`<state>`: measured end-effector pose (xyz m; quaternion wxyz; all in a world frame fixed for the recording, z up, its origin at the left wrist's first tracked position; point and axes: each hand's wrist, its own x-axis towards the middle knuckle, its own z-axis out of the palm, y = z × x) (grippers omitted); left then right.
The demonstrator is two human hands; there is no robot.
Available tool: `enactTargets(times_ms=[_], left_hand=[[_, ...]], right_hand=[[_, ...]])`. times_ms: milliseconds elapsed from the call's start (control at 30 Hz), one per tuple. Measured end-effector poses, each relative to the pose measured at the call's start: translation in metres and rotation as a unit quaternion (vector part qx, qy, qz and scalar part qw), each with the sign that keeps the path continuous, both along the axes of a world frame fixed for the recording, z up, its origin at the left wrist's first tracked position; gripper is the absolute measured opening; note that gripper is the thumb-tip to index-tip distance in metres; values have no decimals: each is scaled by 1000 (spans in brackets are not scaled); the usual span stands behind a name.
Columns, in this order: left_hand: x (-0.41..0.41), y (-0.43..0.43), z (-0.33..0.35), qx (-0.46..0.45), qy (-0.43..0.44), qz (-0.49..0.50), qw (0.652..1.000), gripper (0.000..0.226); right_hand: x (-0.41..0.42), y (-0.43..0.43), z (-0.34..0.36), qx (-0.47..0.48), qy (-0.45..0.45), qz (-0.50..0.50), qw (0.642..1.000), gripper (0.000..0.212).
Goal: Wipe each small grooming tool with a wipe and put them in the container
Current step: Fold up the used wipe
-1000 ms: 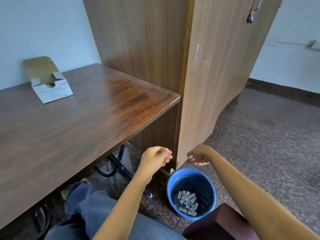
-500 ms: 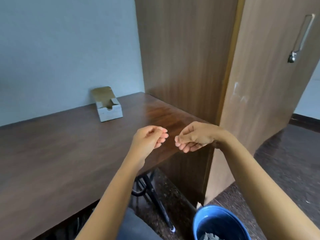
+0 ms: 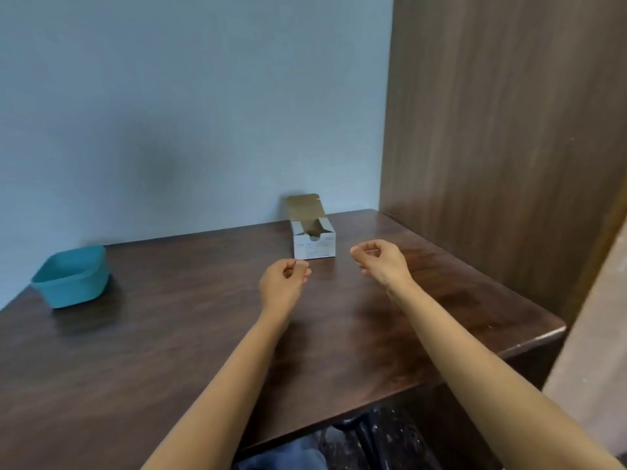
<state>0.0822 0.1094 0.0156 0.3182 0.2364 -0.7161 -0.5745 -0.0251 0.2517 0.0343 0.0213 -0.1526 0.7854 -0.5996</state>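
A white cardboard wipe box point(image 3: 314, 245) with its flap open stands at the back of the dark wooden table point(image 3: 163, 337). A teal container point(image 3: 72, 280) sits at the far left of the table by the wall. My left hand point(image 3: 283, 283) hovers just in front of the box, fingers curled, thumb against the fingertips; nothing shows between them. My right hand point(image 3: 381, 261) hangs to the right of the box, fingers curled in the same way, with nothing visible in it. No grooming tool is in view.
A tall wooden cabinet point(image 3: 509, 147) rises along the table's right side. The table's right corner point(image 3: 556, 329) is near my right forearm. A blue-grey wall stands behind the table. My knee in jeans point(image 3: 285, 457) shows under the front edge.
My view has swung up and left from the blue bin on the floor to the tabletop. Both hands have risen from above the bin to over the table near the box.
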Motion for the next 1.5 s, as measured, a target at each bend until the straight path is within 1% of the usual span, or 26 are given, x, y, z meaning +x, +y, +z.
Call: enactTargets(times_ms=[100,200,367,533,600,700,800,867,933,1000,1067,1133,1200,1233,1267,1333,1433,1500], left_hand=[[-7,-22,-17,-25,-22,49,998,10],[-14,-34,-22,-47,-32,67,996,11],[-39,-54,-21,-68,-35,55,996,38],[-72,-61,-24,-151,-103,55,982,63],[-89,-67,-23,-184,-126,45,974,71],[-110,-70,-25,-239,-140,22,961,81],[-123,-70,-29,-290,-135,-15,947,79],[-129,-73,-31,-298,-121,-26,946,73],[-131,-77,-33,-284,-104,-19,953,68],[-130,-77,-33,-282,-102,-18,954,65],[-129,-75,-33,-289,-106,-15,951,64],[-129,-74,-33,-299,-116,-3,947,63],[-129,-75,-34,-307,-128,8,943,62],[-129,-75,-34,-312,-134,10,941,61],[-129,-75,-34,-317,-138,12,938,61],[-130,-74,-34,-322,-143,16,936,61],[-130,-74,-33,-330,-151,30,931,61],[-129,-73,-32,-334,-153,35,929,62]], right_hand=[[-16,-25,-17,27,8,-16,999,36],[-30,-44,-22,29,14,-25,999,40],[-60,-73,-22,-18,2,-30,999,46],[-83,-93,-27,-64,-7,-24,998,49],[-94,-103,-32,-61,2,-7,998,45],[-106,-114,-36,-59,23,16,998,31],[-120,-122,-37,-74,20,16,997,22],[-130,-125,-38,-89,-5,-8,996,32],[-138,-128,-33,-115,-43,-40,992,43],[-150,-132,-22,-151,-71,-64,984,46],[-165,-139,-10,-168,-95,-53,980,48],[-174,-147,1,-138,-130,-10,982,39],[-177,-151,6,-95,-158,48,982,18],[-177,-152,9,-81,-171,77,979,13],[-177,-154,12,-76,-181,97,976,15],[-178,-158,16,-105,-195,114,969,19],[-178,-159,23,-173,-202,122,956,49],[-176,-157,25,-205,-191,128,951,57]])
